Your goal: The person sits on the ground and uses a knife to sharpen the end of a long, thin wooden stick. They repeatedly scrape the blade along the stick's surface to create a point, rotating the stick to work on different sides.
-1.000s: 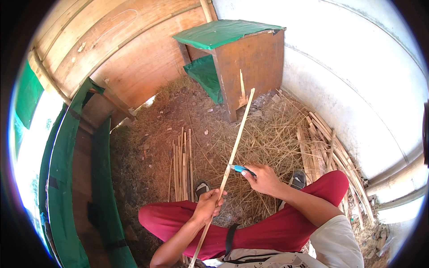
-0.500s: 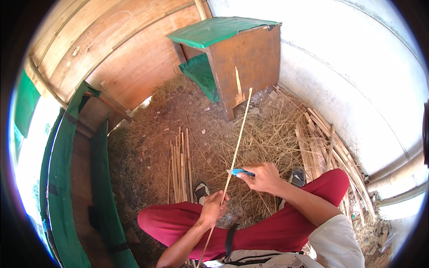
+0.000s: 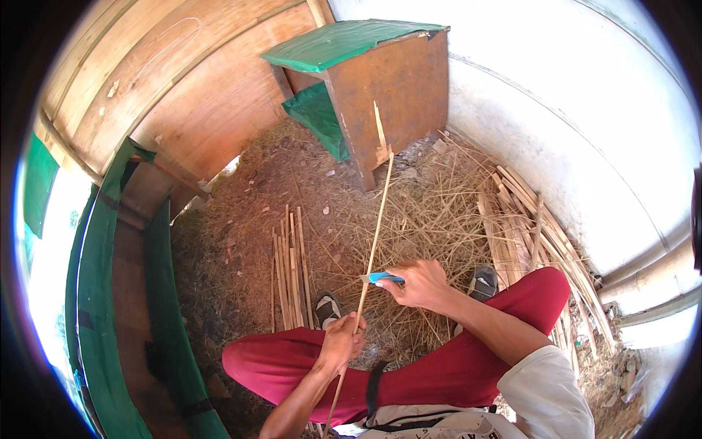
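A long, thin, pale strip that looks like bamboo [image 3: 379, 223] runs from my lap up and away toward the wooden cabinet. My left hand [image 3: 342, 340] is closed around its lower part, above my left leg. In my right hand [image 3: 422, 284] is a utility knife with a blue handle [image 3: 385, 278], gripped in a closed fist. Its short blade lies against the strip, a little above my left hand. Where blade and strip meet, the depth of any cut is too small to tell.
Thin shavings [image 3: 417, 219] cover the ground ahead. Several strips [image 3: 292, 271] lie in a bundle left of my left shoe [image 3: 327, 309]. A larger pile of split strips [image 3: 541, 227] lies along the white wall at right. A green-topped wooden cabinet [image 3: 395, 80] stands ahead; a green-covered bench [image 3: 164, 293] lines the left.
The strip has tipped slightly to the left at its far end and sits lower. My right hand with the knife has shifted a little left. Both hands keep their hold.
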